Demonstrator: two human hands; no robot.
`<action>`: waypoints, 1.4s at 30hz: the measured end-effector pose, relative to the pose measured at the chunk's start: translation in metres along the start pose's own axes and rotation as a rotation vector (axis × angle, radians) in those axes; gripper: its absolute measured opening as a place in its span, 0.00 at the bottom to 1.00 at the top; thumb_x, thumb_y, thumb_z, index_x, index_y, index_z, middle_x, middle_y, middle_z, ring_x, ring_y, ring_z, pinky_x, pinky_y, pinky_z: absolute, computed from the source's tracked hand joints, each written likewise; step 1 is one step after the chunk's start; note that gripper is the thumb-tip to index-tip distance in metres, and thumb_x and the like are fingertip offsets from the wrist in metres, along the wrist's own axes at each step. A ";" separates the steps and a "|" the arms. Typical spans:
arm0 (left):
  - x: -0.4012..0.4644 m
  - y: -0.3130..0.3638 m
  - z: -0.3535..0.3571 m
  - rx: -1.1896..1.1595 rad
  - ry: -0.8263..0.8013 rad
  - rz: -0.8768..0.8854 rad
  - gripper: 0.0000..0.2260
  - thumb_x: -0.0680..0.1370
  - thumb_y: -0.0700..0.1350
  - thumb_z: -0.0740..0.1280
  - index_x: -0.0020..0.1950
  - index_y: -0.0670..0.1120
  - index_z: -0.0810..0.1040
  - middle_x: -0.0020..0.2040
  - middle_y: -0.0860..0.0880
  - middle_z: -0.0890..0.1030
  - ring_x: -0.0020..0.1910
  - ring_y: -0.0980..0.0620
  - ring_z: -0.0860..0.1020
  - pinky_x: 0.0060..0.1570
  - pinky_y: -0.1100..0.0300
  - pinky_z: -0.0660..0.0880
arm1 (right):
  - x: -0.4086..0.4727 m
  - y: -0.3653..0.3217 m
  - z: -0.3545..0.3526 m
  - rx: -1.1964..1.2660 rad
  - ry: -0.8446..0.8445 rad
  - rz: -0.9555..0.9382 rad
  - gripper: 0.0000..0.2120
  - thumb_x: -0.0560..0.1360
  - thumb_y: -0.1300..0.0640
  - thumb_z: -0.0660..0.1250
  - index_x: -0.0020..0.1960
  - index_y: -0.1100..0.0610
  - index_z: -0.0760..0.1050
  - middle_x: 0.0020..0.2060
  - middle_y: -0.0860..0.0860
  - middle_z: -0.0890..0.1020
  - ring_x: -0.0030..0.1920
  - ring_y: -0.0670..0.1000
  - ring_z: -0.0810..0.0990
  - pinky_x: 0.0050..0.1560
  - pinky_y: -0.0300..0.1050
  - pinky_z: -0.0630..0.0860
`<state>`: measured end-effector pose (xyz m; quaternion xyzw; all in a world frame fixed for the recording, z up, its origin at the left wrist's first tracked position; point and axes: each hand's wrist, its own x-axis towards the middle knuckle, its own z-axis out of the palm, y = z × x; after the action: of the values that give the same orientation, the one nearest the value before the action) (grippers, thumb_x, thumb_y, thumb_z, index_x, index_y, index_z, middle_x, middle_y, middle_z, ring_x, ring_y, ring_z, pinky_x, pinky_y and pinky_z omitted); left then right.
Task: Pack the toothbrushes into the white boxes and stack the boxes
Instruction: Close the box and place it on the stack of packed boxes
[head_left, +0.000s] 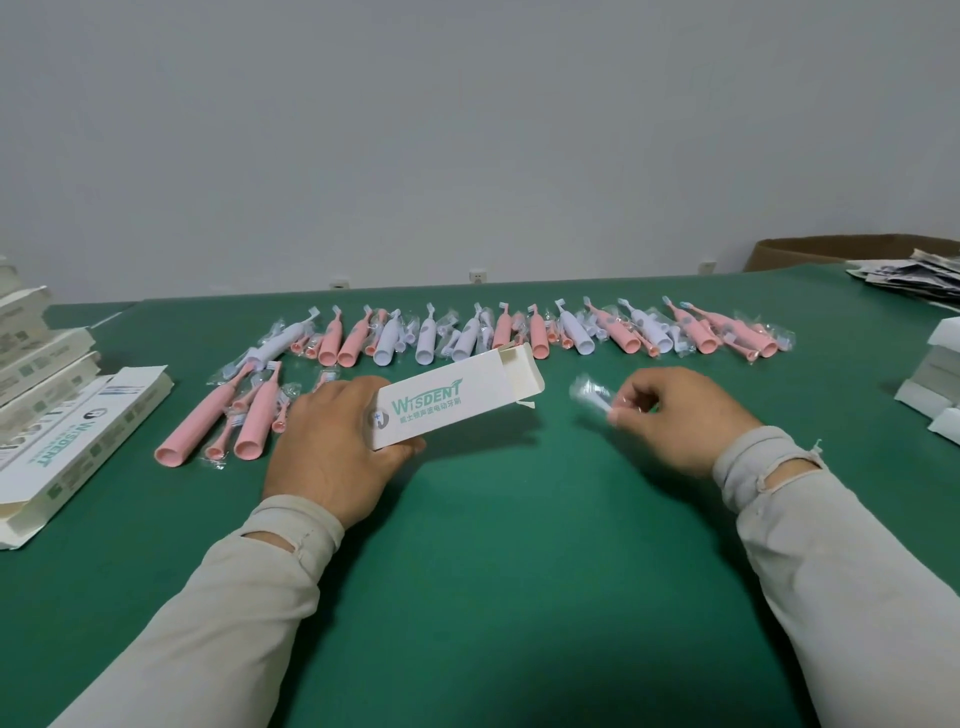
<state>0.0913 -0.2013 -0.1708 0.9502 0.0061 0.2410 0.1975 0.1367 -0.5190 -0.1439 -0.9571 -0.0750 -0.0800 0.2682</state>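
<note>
My left hand (332, 447) grips a white box (452, 400) with green lettering, tilted over the green table, its end flap open toward the far right. My right hand (670, 415) pinches a small brush head in a clear wrapper (592, 397), blurred, a short way right of the box's open end. Several pink and white toothbrush handles and wrapped brush heads lie in a row (519, 332) across the far table. Pink handles (218, 415) lie nearer at the left.
Flat white boxes (78, 441) are stacked at the left edge. More white boxes (935, 379) stand at the right edge. A pile of papers (914, 278) and a cardboard carton (831, 249) sit at the back right. A grey wall rises behind.
</note>
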 end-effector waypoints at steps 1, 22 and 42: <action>0.000 0.000 0.000 0.004 0.002 -0.007 0.22 0.71 0.60 0.74 0.60 0.55 0.74 0.54 0.52 0.78 0.55 0.46 0.72 0.55 0.49 0.71 | 0.000 -0.003 0.002 0.117 0.073 -0.069 0.06 0.77 0.53 0.70 0.41 0.51 0.77 0.38 0.45 0.81 0.40 0.48 0.78 0.44 0.42 0.72; -0.004 0.010 0.000 0.037 0.016 0.106 0.26 0.71 0.58 0.75 0.67 0.54 0.74 0.64 0.52 0.76 0.62 0.46 0.69 0.61 0.51 0.68 | -0.019 -0.049 0.020 0.206 0.136 -0.292 0.10 0.78 0.56 0.68 0.58 0.51 0.81 0.47 0.41 0.73 0.48 0.39 0.74 0.49 0.27 0.67; -0.004 0.007 0.005 -0.079 -0.010 0.100 0.26 0.69 0.58 0.76 0.64 0.57 0.74 0.59 0.55 0.77 0.59 0.48 0.70 0.56 0.54 0.67 | -0.020 -0.053 0.022 0.919 -0.184 -0.088 0.12 0.73 0.59 0.63 0.56 0.55 0.74 0.46 0.50 0.86 0.26 0.48 0.79 0.22 0.40 0.69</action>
<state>0.0893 -0.2101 -0.1742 0.9420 -0.0518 0.2459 0.2227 0.1096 -0.4649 -0.1403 -0.7381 -0.1665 0.0353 0.6529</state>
